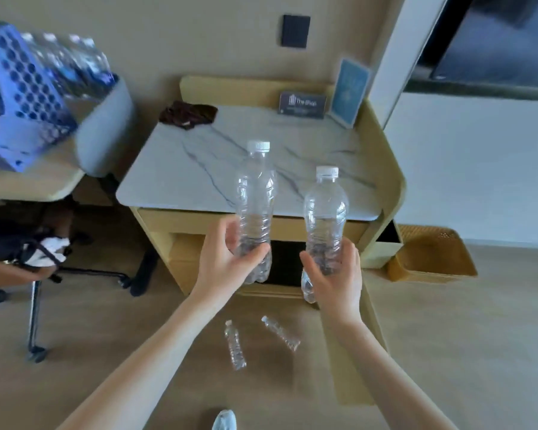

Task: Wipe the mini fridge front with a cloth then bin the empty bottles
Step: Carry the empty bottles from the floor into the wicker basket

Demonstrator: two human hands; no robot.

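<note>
My left hand [227,262] grips the lower part of an empty clear bottle with a white cap [255,193], held upright. My right hand [336,274] holds a second empty clear bottle [325,206] the same way. Both bottles are in front of a cabinet with a marble top [199,162]; the dark mini fridge front [284,262] shows in the cabinet's opening behind my hands. Two more empty bottles lie on the floor below, one at the left [235,346] and one at the right [280,333]. A dark crumpled cloth [188,114] lies on the back left of the marble top.
A woven brown bin [432,256] stands on the floor right of the cabinet. A desk at the left holds a blue perforated crate [22,97] and a pack of bottles [72,63]. A chair on castors [35,268] stands under it. Two cards lean at the cabinet's back.
</note>
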